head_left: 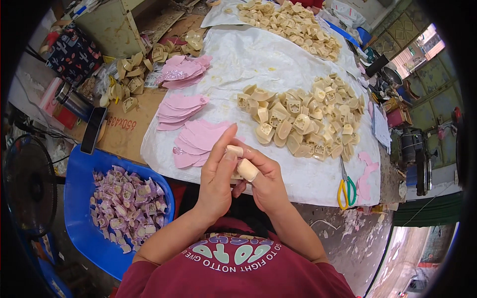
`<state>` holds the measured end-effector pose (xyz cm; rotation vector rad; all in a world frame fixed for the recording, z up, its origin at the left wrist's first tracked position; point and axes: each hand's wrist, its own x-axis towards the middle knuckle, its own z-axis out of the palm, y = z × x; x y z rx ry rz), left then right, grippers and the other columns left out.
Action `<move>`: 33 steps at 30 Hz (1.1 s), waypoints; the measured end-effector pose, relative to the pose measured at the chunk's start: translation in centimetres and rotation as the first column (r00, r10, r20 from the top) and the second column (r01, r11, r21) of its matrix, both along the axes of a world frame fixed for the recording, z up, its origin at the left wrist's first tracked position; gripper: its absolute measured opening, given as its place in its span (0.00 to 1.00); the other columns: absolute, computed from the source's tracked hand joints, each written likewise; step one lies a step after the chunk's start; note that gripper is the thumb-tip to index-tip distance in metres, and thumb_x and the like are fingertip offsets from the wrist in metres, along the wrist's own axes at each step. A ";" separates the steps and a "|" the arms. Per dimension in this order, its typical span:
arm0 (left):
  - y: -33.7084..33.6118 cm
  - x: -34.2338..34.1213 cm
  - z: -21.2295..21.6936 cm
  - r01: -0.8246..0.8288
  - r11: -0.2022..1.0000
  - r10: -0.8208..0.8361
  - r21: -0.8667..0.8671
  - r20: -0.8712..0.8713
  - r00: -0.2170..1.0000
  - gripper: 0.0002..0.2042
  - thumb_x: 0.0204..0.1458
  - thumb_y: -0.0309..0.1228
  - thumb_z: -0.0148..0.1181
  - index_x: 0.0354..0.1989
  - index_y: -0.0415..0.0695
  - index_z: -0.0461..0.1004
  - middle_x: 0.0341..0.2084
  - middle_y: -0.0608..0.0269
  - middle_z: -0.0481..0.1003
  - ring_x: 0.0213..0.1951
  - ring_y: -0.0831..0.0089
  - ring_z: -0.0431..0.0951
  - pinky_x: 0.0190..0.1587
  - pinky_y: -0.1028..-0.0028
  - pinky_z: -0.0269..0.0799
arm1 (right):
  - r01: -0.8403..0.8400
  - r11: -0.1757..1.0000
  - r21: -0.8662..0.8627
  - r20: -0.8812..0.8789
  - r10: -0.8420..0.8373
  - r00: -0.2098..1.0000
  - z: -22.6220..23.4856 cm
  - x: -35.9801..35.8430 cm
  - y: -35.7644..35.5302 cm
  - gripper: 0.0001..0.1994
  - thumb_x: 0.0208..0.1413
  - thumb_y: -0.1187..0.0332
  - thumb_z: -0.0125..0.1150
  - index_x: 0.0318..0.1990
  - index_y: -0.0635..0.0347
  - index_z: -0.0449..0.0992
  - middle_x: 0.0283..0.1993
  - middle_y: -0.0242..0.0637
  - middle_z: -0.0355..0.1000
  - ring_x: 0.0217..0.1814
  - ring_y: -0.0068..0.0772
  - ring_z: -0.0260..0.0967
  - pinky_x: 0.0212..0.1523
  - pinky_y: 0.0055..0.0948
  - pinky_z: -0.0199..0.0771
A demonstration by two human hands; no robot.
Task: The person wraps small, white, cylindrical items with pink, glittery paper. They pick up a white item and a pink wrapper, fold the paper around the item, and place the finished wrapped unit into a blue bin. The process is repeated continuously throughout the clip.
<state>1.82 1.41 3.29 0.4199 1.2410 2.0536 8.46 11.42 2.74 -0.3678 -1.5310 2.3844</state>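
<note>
My left hand (217, 174) and my right hand (270, 181) meet over the near edge of the white-covered table. Their fingers are closed together around something small, mostly hidden between them; I cannot make out what it is. Pale tape wraps the right thumb (247, 170), and another pale wrap (234, 150) covers a fingertip above it. Just beyond the hands lies a fanned pile of pink cut pieces (198, 139). To the right of it spreads a heap of beige molded heel-shaped pieces (301, 121).
Two more pink stacks (181, 107) lie behind, some glittery. A blue basin (74, 198) at lower left holds many pink-covered pieces. Scissors (345, 186) with yellow and green handles rest by the right front edge. A larger beige heap (293, 27) covers the far end; a fan (30, 186) stands left.
</note>
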 end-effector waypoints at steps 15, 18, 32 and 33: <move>-0.5 -1.5 -0.3 0.192 0.979 -0.203 0.074 0.191 0.960 0.29 0.63 0.37 0.43 0.71 0.53 0.41 0.32 0.60 0.70 0.27 0.76 0.70 0.26 0.76 0.69 | 0.081 0.511 0.856 -0.141 0.079 0.987 -0.4 0.0 2.9 0.26 0.45 0.68 0.66 0.55 0.56 0.72 0.67 0.43 0.58 0.72 0.50 0.49 0.67 0.44 0.50; -1.0 -1.1 0.1 0.226 0.955 -0.267 0.195 0.222 0.938 0.32 0.63 0.39 0.44 0.71 0.56 0.36 0.35 0.58 0.70 0.31 0.73 0.72 0.31 0.73 0.72 | 0.072 0.598 0.798 -0.137 0.065 0.988 -0.3 0.2 3.4 0.25 0.45 0.69 0.66 0.55 0.56 0.73 0.66 0.43 0.61 0.72 0.50 0.48 0.67 0.45 0.50; -1.4 -1.5 -0.6 0.283 0.916 -0.335 0.285 0.154 0.929 0.47 0.51 0.21 0.60 0.72 0.54 0.31 0.49 0.60 0.70 0.49 0.71 0.72 0.51 0.67 0.70 | -0.063 0.991 0.115 -0.138 0.078 0.987 -1.4 1.0 2.4 0.22 0.55 0.73 0.60 0.58 0.60 0.70 0.67 0.42 0.59 0.66 0.35 0.59 0.57 0.32 0.68; -1.6 -1.8 -0.7 0.305 0.935 -0.306 0.182 -0.025 0.952 0.47 0.50 0.21 0.61 0.72 0.52 0.33 0.50 0.57 0.69 0.50 0.69 0.72 0.51 0.67 0.69 | -0.059 0.991 0.121 -0.133 0.075 0.988 -1.5 1.0 2.4 0.21 0.57 0.71 0.59 0.59 0.60 0.70 0.67 0.42 0.58 0.66 0.34 0.60 0.56 0.31 0.69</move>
